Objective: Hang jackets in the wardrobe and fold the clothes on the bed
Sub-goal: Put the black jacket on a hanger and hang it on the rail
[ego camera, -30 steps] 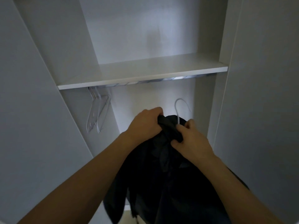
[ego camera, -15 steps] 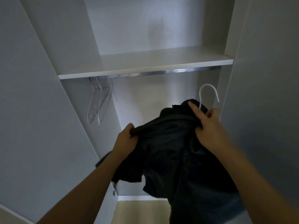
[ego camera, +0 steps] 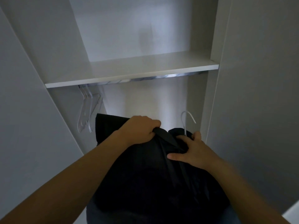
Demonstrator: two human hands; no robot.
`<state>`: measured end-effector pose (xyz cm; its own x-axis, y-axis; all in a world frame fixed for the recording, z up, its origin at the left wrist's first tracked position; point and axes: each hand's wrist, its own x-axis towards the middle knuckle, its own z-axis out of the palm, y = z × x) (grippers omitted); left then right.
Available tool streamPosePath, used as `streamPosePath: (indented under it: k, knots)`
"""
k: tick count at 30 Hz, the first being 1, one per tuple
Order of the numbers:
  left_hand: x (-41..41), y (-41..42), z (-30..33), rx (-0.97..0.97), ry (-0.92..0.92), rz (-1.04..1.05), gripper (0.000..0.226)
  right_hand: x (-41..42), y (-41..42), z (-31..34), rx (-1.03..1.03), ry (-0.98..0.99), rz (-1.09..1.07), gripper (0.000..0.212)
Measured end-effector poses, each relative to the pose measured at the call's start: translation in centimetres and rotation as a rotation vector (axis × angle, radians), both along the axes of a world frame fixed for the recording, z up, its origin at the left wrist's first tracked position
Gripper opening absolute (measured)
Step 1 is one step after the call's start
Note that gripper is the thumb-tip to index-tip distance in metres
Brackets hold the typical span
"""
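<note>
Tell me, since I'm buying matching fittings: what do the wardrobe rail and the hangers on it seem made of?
Rail: apparently polished metal, chrome-like, catching bright reflections under the shelf. Hangers on the rail: probably clear plastic, since the wall shows through them.

A black jacket hangs bunched and creased in front of the open wardrobe, its collar edge pulled up into a ridge. A white hanger hook sticks up from its top right, below the chrome rail and not on it.
</note>
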<state>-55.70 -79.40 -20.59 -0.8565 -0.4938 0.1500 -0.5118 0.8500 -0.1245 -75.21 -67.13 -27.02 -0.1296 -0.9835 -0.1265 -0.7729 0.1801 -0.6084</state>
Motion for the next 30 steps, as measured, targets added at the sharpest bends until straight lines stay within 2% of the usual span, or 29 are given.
streamPosePath:
  k: [1,2,4,8,10,13,14,15,17,18,19,21,22,24,25,26,27,28,30]
  knots:
    - [-0.4,0.1,-0.2,0.046,0.0,-0.015,0.009,0.1,0.1,-0.2,-0.007,-0.012,0.017,0.083]
    - [-0.7,0.3,-0.3,0.093,0.008,-0.026,0.007,0.3,0.0,-0.6,-0.033,-0.018,0.051,0.066]
    - [-1.1,0.3,-0.4,0.166,0.021,-0.026,0.004,0.8,-0.3,-0.9,-0.094,-0.071,0.059,0.012]
    - [-0.1,0.1,-0.6,0.262,-0.024,0.057,0.019,0.1,-0.8,-1.1,-0.191,-0.174,-0.122,0.025]
    - [1.3,-0.6,-1.1,0.279,-0.078,0.138,0.018,-0.5,-0.8,-0.9,-0.219,-0.178,-0.185,0.026]
    - [3.4,-1.4,-2.0,0.301,-0.076,0.247,0.002,-1.1,-0.8,-0.8,-0.152,-0.194,-0.151,0.015]
    - [3.6,-1.3,-2.0,0.307,-0.074,0.252,0.004,-1.0,-0.7,-0.8,-0.117,-0.217,-0.098,0.007]
    - [3.4,-1.0,-1.8,0.306,-0.084,0.237,0.007,-0.7,-0.5,-0.8,-0.088,-0.217,-0.042,0.018]
    - [2.3,-0.4,-1.2,0.284,-0.118,0.165,0.01,-0.1,-0.6,-1.0,-0.053,-0.212,0.007,0.057]
    - [1.5,0.0,-0.8,0.271,-0.146,0.124,0.01,0.3,-0.8,-1.1,-0.051,-0.218,0.019,0.063]
    - [0.7,0.4,-0.4,0.264,-0.167,0.086,0.01,0.8,-0.9,-1.3,-0.075,-0.232,0.042,0.056]
    - [-0.5,0.7,0.2,0.243,-0.169,0.035,0.006,1.8,-1.5,-1.4,-0.136,-0.219,0.031,0.014]
    - [-0.6,0.5,0.2,0.2,-0.147,0.027,0.006,1.9,-1.7,-1.3,-0.166,-0.238,-0.004,0.009]
    - [0.1,-0.6,-0.5,0.039,-0.006,0.044,0.027,1.6,-2.0,-1.5,-0.204,-0.347,-0.085,0.021]
    - [0.8,-1.1,-1.1,-0.063,0.126,0.082,0.044,1.5,-1.9,-1.5,-0.223,-0.438,-0.122,0.021]
    - [1.4,-1.4,-1.8,-0.117,0.314,0.147,0.058,1.3,-1.7,-1.4,-0.233,-0.532,-0.169,0.019]
    - [1.9,-1.2,-2.3,-0.082,0.55,0.235,0.067,1.2,-1.4,-1.4,-0.248,-0.627,-0.213,0.016]
    - [2.1,-1.1,-3.0,0.064,0.784,0.333,0.07,1.1,-1.2,-1.4,-0.262,-0.701,-0.252,0.013]
    - [2.1,-0.8,-4.1,0.577,1.101,0.474,0.061,1.0,-1.0,-1.5,-0.28,-0.783,-0.271,0.011]
